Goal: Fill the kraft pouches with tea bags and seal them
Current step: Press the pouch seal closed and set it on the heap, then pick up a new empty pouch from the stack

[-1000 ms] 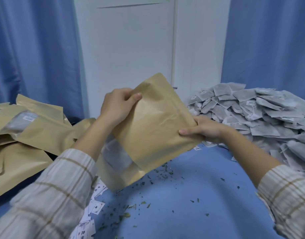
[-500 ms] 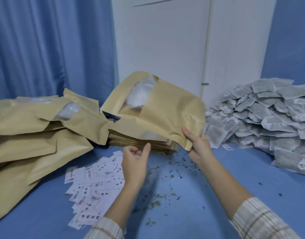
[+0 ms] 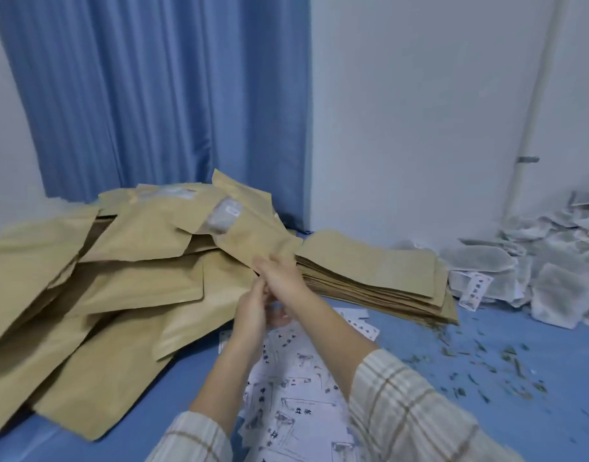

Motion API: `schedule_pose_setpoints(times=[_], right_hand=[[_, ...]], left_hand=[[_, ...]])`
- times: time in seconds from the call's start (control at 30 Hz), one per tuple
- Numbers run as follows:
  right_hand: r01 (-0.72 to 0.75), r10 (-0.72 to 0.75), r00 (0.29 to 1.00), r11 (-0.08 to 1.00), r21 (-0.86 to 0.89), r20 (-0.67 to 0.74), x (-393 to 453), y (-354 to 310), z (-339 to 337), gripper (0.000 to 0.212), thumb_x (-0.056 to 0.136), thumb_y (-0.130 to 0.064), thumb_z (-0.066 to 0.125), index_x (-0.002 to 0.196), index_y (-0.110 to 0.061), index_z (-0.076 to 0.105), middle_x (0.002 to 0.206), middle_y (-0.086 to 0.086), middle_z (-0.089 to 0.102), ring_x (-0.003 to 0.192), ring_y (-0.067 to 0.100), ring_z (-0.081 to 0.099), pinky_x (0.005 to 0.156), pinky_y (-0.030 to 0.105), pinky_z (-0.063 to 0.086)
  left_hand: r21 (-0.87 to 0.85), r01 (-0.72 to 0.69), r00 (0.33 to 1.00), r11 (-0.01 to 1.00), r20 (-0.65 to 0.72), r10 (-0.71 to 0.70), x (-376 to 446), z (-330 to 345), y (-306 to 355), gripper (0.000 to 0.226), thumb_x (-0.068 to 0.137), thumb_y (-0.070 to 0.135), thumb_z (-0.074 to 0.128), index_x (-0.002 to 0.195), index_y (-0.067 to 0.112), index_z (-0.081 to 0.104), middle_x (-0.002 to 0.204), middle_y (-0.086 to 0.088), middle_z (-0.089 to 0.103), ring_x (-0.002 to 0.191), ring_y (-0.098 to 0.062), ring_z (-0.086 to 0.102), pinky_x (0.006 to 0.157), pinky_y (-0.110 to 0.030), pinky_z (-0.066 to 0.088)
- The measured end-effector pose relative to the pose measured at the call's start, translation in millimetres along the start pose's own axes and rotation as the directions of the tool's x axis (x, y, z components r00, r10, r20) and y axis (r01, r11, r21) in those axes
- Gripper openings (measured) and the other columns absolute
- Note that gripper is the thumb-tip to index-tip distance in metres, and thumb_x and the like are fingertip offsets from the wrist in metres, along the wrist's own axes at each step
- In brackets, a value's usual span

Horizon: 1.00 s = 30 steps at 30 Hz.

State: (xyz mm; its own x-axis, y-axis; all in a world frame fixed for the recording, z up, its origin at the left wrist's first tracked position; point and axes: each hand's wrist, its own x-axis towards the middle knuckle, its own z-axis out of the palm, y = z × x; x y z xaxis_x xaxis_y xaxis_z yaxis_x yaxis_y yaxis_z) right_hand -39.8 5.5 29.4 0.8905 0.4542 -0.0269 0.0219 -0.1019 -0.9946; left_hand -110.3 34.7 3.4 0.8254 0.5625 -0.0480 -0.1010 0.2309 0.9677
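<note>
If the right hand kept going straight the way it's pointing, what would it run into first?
The right hand points up and left toward the filled kraft pouch on the pile, and its fingertips already seem to reach that pouch's lower edge. The picture is blurred, so contact is uncertain.

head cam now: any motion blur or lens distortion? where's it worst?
Head view: motion blur smears the left pile of kraft pouches, both hands and the tea-leaf crumbs; the printed labels look soft, text unreadable. Wide-angle distortion leans the wall pipe and curtain. Lighting is even and flat, with no glare and only faint shadows under the pouch stack.
</note>
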Motion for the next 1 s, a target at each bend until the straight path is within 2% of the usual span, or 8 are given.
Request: schedule_pose_setpoints(times=[0.17, 0.3, 0.53, 0.67, 0.77, 0.83, 0.9, 1.0], right_hand=[[0.003, -0.143, 0.952, 0.888, -0.46, -0.27, 26.8, 54.4, -84.0, 0.042, 0.094, -0.025, 0.046, 0.132, -0.009, 0.048, 0.131, 0.01, 0.055, 0.122, 0.025, 0.049, 0.098, 0.028, 0.037], [-0.056, -0.29, 0.913, 0.606, -0.793, -0.286, 45.4, 75.1, -146.8, 0.046, 0.093, -0.019, 0.046, 0.137, -0.006, 0.042, 0.138, 0.011, 0.047, 0.129, 0.026, 0.039, 0.104, 0.029, 0.032], [-0.078, -0.341, 0.926, 0.252, -0.965, -0.164, 70.5, 99.2, -196.9, 0.07, 0.095, -0.037, 0.041, 0.15, -0.012, 0.005, 0.156, 0.006, 0.017, 0.141, 0.022, 0.019, 0.115, 0.036, 0.016], [-0.071, -0.347, 0.932, 0.098, -0.993, -0.101, 66.8, 116.0, -214.9, 0.066, 0.097, -0.038, 0.039, 0.15, -0.018, 0.007, 0.14, 0.003, 0.045, 0.13, 0.022, 0.035, 0.107, 0.033, 0.025], [0.097, -0.546, 0.836, 0.052, -0.994, 0.053, 48.9, 114.5, -219.4, 0.057, 0.091, -0.017, 0.052, 0.145, -0.024, 0.032, 0.104, 0.002, 0.065, 0.097, 0.023, 0.057, 0.075, 0.027, 0.036], [0.24, -0.684, 0.703, -0.027, -0.97, 0.193, 32.6, 111.6, -221.3, 0.054, 0.068, -0.007, 0.078, 0.118, -0.02, 0.065, 0.085, 0.001, 0.07, 0.073, 0.022, 0.065, 0.065, 0.023, 0.047], [0.312, -0.81, 0.517, -0.122, -0.942, 0.276, 17.5, 110.9, -224.1, 0.052, 0.048, -0.002, 0.088, 0.097, -0.017, 0.075, 0.078, 0.002, 0.072, 0.06, 0.02, 0.065, 0.059, 0.024, 0.054], [0.374, -0.823, 0.502, -0.071, -0.925, 0.266, -9.2, 102.7, -223.2, 0.051, 0.048, 0.003, 0.088, 0.094, -0.015, 0.076, 0.08, 0.006, 0.073, 0.061, 0.023, 0.067, 0.056, 0.028, 0.056]], left_hand=[[0.033, 0.223, 0.959, 0.974, 0.171, -0.225, 32.0, 61.3, -39.7, 0.028, 0.099, 0.025, 0.045, 0.091, 0.002, 0.06, 0.092, -0.019, 0.068, 0.088, -0.037, 0.067, 0.078, -0.046, 0.055], [-0.168, 0.357, 0.918, 0.919, 0.244, -0.312, 54.7, 98.9, -61.2, 0.024, 0.1, 0.025, 0.044, 0.088, 0.005, 0.048, 0.078, -0.013, 0.068, 0.059, -0.026, 0.068, 0.048, -0.03, 0.056], [-0.2, 0.417, 0.896, 0.886, 0.251, -0.365, 87.9, 138.3, -85.6, 0.036, 0.098, 0.024, 0.047, 0.127, 0.004, 0.039, 0.097, -0.016, 0.063, 0.076, -0.031, 0.064, 0.066, -0.034, 0.053], [-0.273, 0.412, 0.907, 0.869, 0.216, -0.362, 93.0, 148.1, -97.7, 0.044, 0.093, 0.026, 0.056, 0.127, 0.001, 0.042, 0.102, -0.019, 0.062, 0.081, -0.031, 0.064, 0.069, -0.036, 0.052], [-0.323, 0.437, 0.894, 0.84, 0.255, -0.368, 89.1, 148.7, -95.1, 0.05, 0.086, 0.044, 0.061, 0.115, 0.005, 0.049, 0.106, -0.018, 0.064, 0.091, -0.033, 0.065, 0.067, -0.039, 0.055], [-0.36, 0.434, 0.894, 0.826, 0.282, -0.347, 84.0, 146.4, -86.6, 0.05, 0.084, 0.048, 0.063, 0.114, 0.009, 0.055, 0.108, -0.019, 0.065, 0.094, -0.035, 0.066, 0.071, -0.043, 0.056], [-0.427, 0.406, 0.909, 0.808, 0.284, -0.306, 73.4, 143.7, -74.8, 0.038, 0.092, 0.033, 0.058, 0.118, 0.006, 0.056, 0.105, -0.018, 0.066, 0.091, -0.033, 0.065, 0.072, -0.044, 0.054], [-0.435, 0.318, 0.945, 0.842, 0.215, -0.245, 51.4, 143.3, -55.1, 0.031, 0.096, -0.005, 0.038, 0.125, 0.0, 0.047, 0.103, -0.017, 0.061, 0.085, -0.033, 0.06, 0.065, -0.043, 0.05]])
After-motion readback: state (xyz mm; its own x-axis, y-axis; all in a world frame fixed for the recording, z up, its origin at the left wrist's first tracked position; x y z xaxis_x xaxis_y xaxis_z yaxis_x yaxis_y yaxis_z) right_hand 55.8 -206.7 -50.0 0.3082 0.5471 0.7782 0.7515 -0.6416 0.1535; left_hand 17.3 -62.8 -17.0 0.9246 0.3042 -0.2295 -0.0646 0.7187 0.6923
